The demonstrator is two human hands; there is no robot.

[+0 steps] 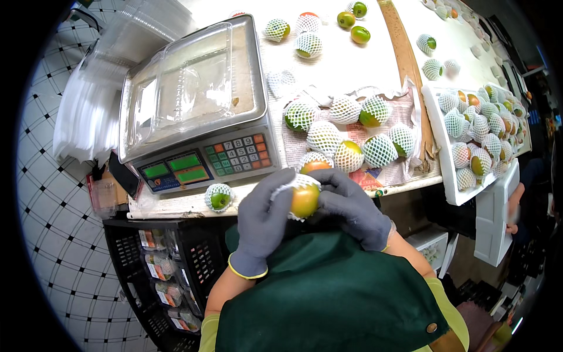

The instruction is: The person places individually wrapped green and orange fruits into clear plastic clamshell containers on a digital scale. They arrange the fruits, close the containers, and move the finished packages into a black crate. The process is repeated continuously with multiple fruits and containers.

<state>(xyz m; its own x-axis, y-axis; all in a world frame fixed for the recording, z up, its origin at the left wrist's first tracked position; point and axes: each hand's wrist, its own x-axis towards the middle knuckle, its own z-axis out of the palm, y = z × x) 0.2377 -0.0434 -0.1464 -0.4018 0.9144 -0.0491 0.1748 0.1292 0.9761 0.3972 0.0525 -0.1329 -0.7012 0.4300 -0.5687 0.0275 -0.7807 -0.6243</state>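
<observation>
Close above the table's front edge, both my hands in grey gloves hold a round orange-and-green fruit (305, 200), tomato-like, partly wrapped in a white foam net (290, 185). My left hand (264, 214) has its fingers closed round the net's left side. My right hand (350, 208) grips the fruit from the right, its fingertips partly hidden. Just beyond my hands lies another netted orange fruit (315, 163). Several netted fruits (324, 137) sit together on a sheet of newspaper (404, 111). A single netted green fruit (219, 198) rests left of my left hand.
A digital scale (202, 152) bearing a clear plastic box (196, 70) stands left. Stacked clear boxes (105, 88) rise beyond it. A white foam crate (437, 111) of netted fruits is right. Loose fruits (360, 34) lie at the back. A black crate (196, 258) with packed boxes stands below.
</observation>
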